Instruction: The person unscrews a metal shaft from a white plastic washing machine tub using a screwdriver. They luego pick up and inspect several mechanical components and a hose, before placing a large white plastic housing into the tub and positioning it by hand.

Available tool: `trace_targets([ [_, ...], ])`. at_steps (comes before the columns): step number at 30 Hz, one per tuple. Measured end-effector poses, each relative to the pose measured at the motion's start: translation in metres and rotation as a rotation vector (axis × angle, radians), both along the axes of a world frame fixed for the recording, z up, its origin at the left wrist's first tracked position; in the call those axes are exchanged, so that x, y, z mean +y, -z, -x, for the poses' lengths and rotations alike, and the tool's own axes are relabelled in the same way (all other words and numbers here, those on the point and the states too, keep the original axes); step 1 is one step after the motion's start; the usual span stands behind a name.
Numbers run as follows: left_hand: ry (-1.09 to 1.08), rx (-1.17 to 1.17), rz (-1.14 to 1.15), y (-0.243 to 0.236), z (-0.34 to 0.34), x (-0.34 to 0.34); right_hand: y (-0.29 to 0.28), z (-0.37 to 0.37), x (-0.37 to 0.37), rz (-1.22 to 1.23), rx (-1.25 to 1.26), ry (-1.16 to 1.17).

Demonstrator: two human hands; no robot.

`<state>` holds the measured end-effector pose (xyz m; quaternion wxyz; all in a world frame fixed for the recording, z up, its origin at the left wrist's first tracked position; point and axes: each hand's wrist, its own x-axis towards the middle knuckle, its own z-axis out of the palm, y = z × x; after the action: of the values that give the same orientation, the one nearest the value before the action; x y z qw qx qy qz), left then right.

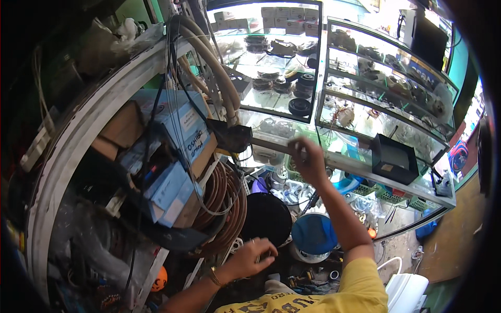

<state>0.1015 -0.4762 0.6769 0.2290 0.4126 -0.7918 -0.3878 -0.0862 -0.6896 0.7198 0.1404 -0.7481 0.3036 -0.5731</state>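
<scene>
My right hand (308, 156) is raised near the front rail of the glass counter (334, 159), its fingers curled around something dark that I cannot make out. Low in the middle, my left hand (253, 258) has loosely bent fingers apart, with nothing clearly in them. It is beside a coil of copper tubing (219, 203) and just below a round black lid or disc (266, 219). A round blue lid (313, 232) on a white container lies beneath my right forearm. A black boxy object (235, 138) hangs among hoses and cables left of my right hand.
A white metal shelf frame (52, 198) on the left holds blue cardboard boxes (177, 130) and clutter. Glass display shelves (381, 78) hold small parts. A black box (391, 159) sits on the counter. Tools (308, 276) and a white appliance (404, 289) are low at the right.
</scene>
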Motion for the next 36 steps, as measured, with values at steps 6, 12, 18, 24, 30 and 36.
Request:
trace_targets([
  [6, -0.008, -0.169, -0.356, 0.168, -0.047, 0.06, -0.079, -0.063, -0.214, 0.122, -0.248, 0.249],
  [12, -0.117, -0.273, -0.268, 0.242, -0.082, 0.11, -0.141, -0.047, -0.4, -0.505, -0.687, -0.198],
  [18, -0.299, -0.368, -0.481, 0.214, -0.099, 0.155, -0.153, -0.124, -0.368, -1.081, -1.361, -0.787],
  [24, -0.319, -0.28, -0.583, 0.219, -0.099, 0.152, -0.15, -0.108, -0.342, -0.862, -0.93, -0.597],
  [30, -0.295, -0.297, -0.525, 0.215, -0.098, 0.124, -0.141, -0.106, -0.319, -0.528, -0.646, -0.402],
  [36, -0.333, -0.32, -0.462, 0.216, -0.096, 0.126, -0.132, -0.096, -0.29, -0.058, -0.563, -0.469],
])
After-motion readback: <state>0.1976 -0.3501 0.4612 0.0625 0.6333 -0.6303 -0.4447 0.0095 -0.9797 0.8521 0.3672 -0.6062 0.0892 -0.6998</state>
